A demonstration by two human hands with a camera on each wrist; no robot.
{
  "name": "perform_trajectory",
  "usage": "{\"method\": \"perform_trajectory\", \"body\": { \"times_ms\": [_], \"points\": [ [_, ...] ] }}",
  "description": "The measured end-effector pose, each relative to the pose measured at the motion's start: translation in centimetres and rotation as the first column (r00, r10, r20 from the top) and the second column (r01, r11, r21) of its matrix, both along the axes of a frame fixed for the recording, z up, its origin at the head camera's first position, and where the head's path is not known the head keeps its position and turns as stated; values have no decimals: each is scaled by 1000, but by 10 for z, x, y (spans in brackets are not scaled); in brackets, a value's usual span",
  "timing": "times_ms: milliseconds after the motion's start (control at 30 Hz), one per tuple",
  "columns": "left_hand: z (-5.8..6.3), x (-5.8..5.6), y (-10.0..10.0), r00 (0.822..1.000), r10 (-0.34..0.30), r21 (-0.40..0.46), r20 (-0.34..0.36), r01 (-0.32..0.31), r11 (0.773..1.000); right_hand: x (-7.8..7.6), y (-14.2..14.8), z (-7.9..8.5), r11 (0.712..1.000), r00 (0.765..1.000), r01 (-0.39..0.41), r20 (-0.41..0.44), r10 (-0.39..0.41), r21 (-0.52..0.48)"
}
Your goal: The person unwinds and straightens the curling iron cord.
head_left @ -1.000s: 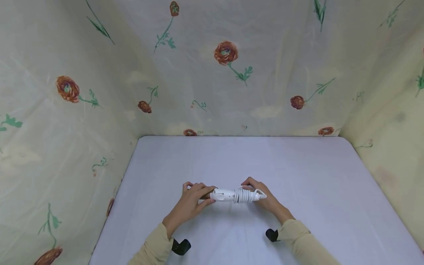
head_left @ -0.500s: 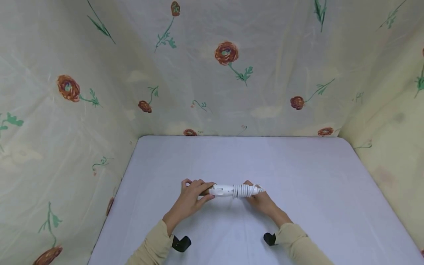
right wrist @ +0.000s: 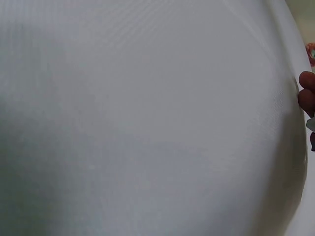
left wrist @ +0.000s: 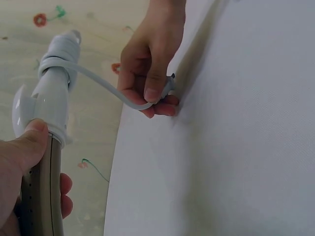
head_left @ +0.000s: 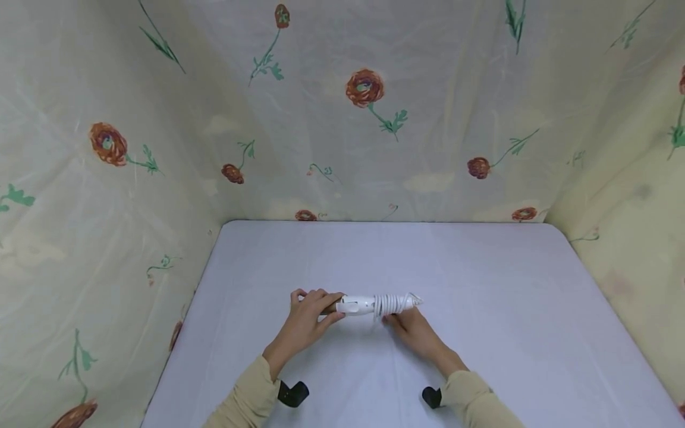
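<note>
A curling iron (head_left: 354,305) with a white handle and a brownish-gold barrel (left wrist: 42,187) is held level above the table. My left hand (head_left: 304,321) grips it by the barrel, thumb near the white lever (left wrist: 22,109). White cord (head_left: 389,304) is wound in several turns round the handle. From these turns a loose length runs to my right hand (head_left: 420,337), whose thumb and fingers pinch the cord's end at a small pale plug (left wrist: 169,87). In the right wrist view only fingertips (right wrist: 307,91) show at the right edge; the curling iron is out of sight there.
A white-covered table (head_left: 455,255) lies under both hands. Cream floral cloth (head_left: 417,178) hangs behind it and along both sides. Black wrist-camera mounts (head_left: 293,394) stick out at both sleeves.
My right hand has moved from the handle's far end, leftward and down beneath the wound cord, drawing out a length of it. The curling iron has risen slightly in view; my left hand keeps its grip.
</note>
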State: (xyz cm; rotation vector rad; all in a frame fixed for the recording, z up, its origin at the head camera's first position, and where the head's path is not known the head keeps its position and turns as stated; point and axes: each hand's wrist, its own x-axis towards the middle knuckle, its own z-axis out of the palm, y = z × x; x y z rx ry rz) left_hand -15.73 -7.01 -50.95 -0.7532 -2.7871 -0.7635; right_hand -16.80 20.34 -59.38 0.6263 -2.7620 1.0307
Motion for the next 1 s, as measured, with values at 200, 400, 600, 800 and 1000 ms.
{"method": "perform_trajectory", "body": {
  "times_ms": [200, 400, 600, 800, 1000],
  "points": [
    [2, -3, 1, 1000, 19, -2, -15, -19, 1000, 3, -6, 5, 999, 998, -9, -69, 13, 47],
    [2, -2, 2, 1000, 22, -5, 16, -22, 1000, 12, -11, 5, 997, 988, -47, -143, 55, 62],
    [0, -1, 4, 999, 29, -15, 22, -29, 999, 17, -15, 5, 997, 984, -51, -166, 58, 50],
    [-1, -3, 3, 999, 49, -18, 20, -49, 999, 20, -20, 7, 997, 982, -74, -172, 79, 35],
    [0, -4, 2, 998, 59, -14, 14, -59, 998, 27, -27, 6, 999, 991, -53, -127, 51, -11]
  ]
}}
